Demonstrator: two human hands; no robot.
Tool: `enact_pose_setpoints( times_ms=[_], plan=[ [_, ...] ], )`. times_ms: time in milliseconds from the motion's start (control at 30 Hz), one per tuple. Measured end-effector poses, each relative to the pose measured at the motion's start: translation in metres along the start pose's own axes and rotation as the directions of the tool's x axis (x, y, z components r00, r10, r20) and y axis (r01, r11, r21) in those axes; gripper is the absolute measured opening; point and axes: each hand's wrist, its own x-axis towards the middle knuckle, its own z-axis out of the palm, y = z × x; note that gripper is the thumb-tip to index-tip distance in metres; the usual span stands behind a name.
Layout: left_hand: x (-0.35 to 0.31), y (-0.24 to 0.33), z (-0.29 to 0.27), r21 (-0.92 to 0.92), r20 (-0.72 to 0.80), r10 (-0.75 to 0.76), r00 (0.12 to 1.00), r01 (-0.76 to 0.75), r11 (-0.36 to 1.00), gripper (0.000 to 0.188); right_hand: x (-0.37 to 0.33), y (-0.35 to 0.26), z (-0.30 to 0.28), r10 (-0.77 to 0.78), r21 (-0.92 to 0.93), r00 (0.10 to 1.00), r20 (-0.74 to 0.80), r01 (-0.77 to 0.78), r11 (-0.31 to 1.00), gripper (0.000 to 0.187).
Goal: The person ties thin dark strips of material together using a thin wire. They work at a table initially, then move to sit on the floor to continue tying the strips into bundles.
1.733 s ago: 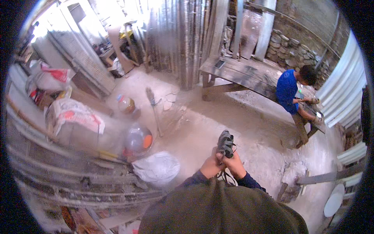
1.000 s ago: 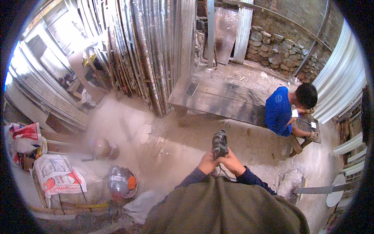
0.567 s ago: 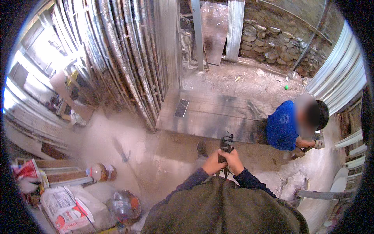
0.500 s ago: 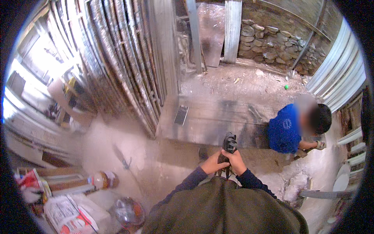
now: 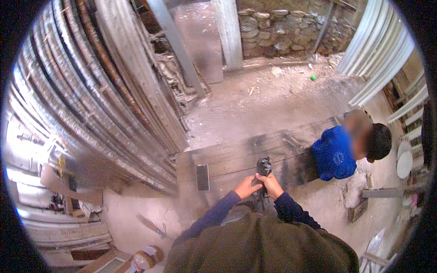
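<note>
Both of my hands are together in front of me, at the near edge of a long wooden plank bench (image 5: pixel 232 166). My left hand (image 5: pixel 246 187) and my right hand (image 5: pixel 271 184) close around a dark, elongated thing (image 5: pixel 263 164) with paler bands across its far end. Its kind I cannot make out, and the fingers cover its lower part. Flat on the bench, left of my hands, lies a phone (image 5: pixel 202 177) with a black screen. At the bench's right end is a person (image 5: pixel 336 154) in a blue shirt, leaning away to the right.
Tall corrugated metal sheets (image 5: pixel 98 104) lean along the left. More pale sheets (image 5: pixel 373 45) stand far right, beside a stone wall (image 5: pixel 284 32). A small green ball (image 5: pixel 313 78) lies on the dirt floor. Near left are a thin handled tool (image 5: pixel 152 226) and a plastic bottle (image 5: pixel 148 257).
My view has swung left and forward, so the phone and bench appear lower and the bags at lower left have left the picture. Both hands keep their hold. The person's outstretched hand no longer shows.
</note>
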Motion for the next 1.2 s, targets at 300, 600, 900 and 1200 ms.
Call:
enact_pose_setpoints(
  times_ms=[300,600,900,1200],
  plan=[
    [0.100,-0.061,0.058,-0.213,0.168,-0.037,0.985,0.073,0.974,0.048,0.069,-0.022,-0.088,-0.054,-0.262,0.976,-0.210,-0.003,0.965,0.012],
    [0.163,-0.060,0.184,-0.265,0.300,-0.072,0.951,0.156,0.952,0.045,0.072,-0.098,-0.271,0.462,-0.532,0.887,-0.019,-0.400,0.746,0.022],
    [0.176,-0.058,0.220,-0.130,0.364,-0.211,0.907,0.274,0.953,0.033,0.076,-0.099,-0.316,0.484,-0.847,0.860,0.161,-0.131,0.515,0.025],
    [0.205,-0.007,0.246,-0.344,0.403,-0.187,0.896,0.338,0.876,0.048,0.053,-0.140,-0.354,0.315,-0.594,0.935,0.162,-0.162,0.788,0.030]
  ],
)
